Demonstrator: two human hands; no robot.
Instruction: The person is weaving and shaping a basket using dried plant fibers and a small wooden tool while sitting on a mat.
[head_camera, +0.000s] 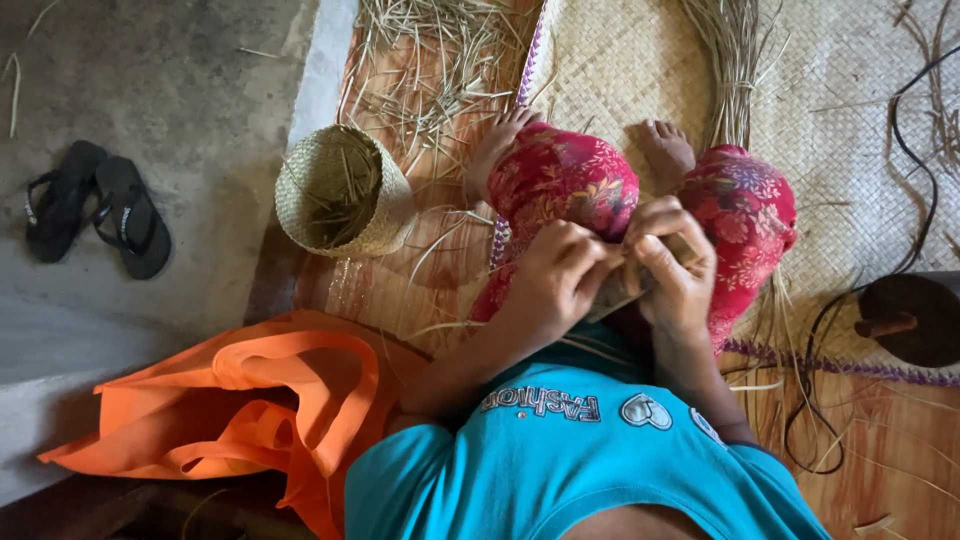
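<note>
You are sitting on the mat (620, 70) with knees drawn up, both hands meeting in your lap. Your left hand (555, 275) is curling closed over a small woven piece (612, 297), and your right hand (675, 260) is pinching its other side, fingers bent tight. The piece is mostly hidden between them, so it is probably straw work, lying just below your knees. A basket (342, 192) is lying tipped on its side near your left foot, beside loose straw (430, 60). An orange bag (250, 400) is lying by your left elbow, sandals (98, 210) well apart on the floor.
</note>
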